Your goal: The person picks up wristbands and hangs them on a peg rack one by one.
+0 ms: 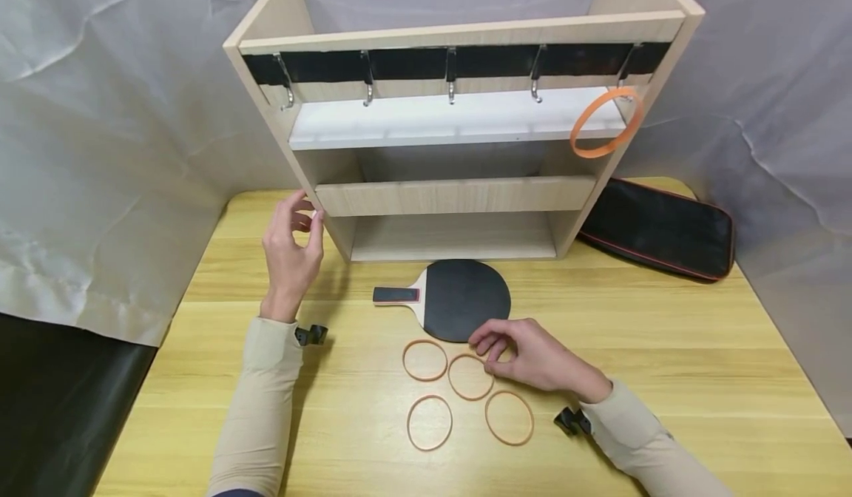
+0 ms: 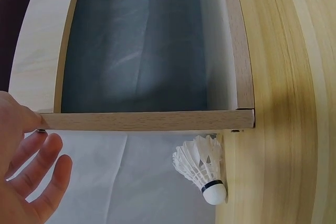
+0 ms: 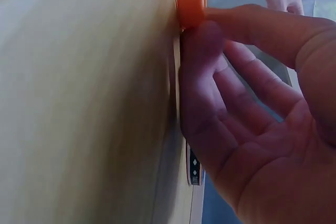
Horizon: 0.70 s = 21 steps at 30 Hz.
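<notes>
My right hand [image 1: 532, 353] pinches the rim of an orange ring [image 1: 471, 399] lying on the table, just below a black table tennis bat [image 1: 466, 301]. In the right wrist view, the thumb and a finger meet at the orange ring [image 3: 190, 11]. My left hand [image 1: 291, 249] is at the left side panel of a wooden rack [image 1: 452, 197]. In the left wrist view, a digit of the left hand [image 2: 29, 166] touches the panel's front edge [image 2: 147, 120], with the other fingers spread loosely outside it. Three more orange rings lie around the pinched one.
Another orange ring [image 1: 575, 131] hangs from the rightmost of several metal hooks [image 1: 452, 75]. A white shuttlecock [image 2: 202, 166] lies outside the rack's left panel. A black case [image 1: 659, 227] with red trim rests right of the rack. The table [image 1: 699, 379] is wooden.
</notes>
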Tool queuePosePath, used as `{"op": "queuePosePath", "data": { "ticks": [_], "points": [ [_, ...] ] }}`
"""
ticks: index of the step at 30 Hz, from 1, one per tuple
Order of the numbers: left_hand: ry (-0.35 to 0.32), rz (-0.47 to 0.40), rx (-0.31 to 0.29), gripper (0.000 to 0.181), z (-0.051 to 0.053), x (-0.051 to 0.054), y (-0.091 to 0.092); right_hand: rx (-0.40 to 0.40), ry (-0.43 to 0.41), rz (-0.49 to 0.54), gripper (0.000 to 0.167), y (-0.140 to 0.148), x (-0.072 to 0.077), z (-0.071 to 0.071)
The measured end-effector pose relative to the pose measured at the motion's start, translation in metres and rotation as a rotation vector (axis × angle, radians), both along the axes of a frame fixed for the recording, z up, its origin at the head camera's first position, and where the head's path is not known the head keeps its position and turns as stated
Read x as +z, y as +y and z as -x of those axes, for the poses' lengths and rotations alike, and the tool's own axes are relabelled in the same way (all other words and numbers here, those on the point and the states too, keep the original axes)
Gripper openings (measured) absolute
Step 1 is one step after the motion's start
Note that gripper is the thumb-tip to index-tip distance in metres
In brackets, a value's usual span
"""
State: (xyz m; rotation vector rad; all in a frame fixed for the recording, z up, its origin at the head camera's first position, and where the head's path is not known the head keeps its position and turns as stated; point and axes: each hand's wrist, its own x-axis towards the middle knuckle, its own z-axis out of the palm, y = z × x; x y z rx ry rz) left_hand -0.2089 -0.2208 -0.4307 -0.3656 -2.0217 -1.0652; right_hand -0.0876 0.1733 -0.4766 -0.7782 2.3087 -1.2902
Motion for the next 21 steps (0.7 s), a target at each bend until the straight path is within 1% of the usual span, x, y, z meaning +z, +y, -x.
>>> {"op": "queuePosePath", "data": {
  "ticks": [9,15,18,21],
  "points": [
    [-0.008,-0.006,0.001,0.032,-0.0020,0.0023,0.0009,-0.033,0.023,0.011,0.035,-0.0008,0.0029,0.0011],
    [-0.009,0.007,0.029,0.032,-0.0012,0.0010,0.0018,-0.025,0.023,0.017,0.032,0.0004,0.0055,0.0019],
    [-0.002,0.018,0.039,0.032,-0.0006,0.0004,0.0019,-0.010,0.012,0.015,0.031,0.0029,0.0076,0.0025],
    [-0.002,0.017,0.029,0.032,-0.0005,0.0000,0.0006,0.012,-0.028,0.022,0.030,0.0075,0.0102,0.0037]
  ]
}}
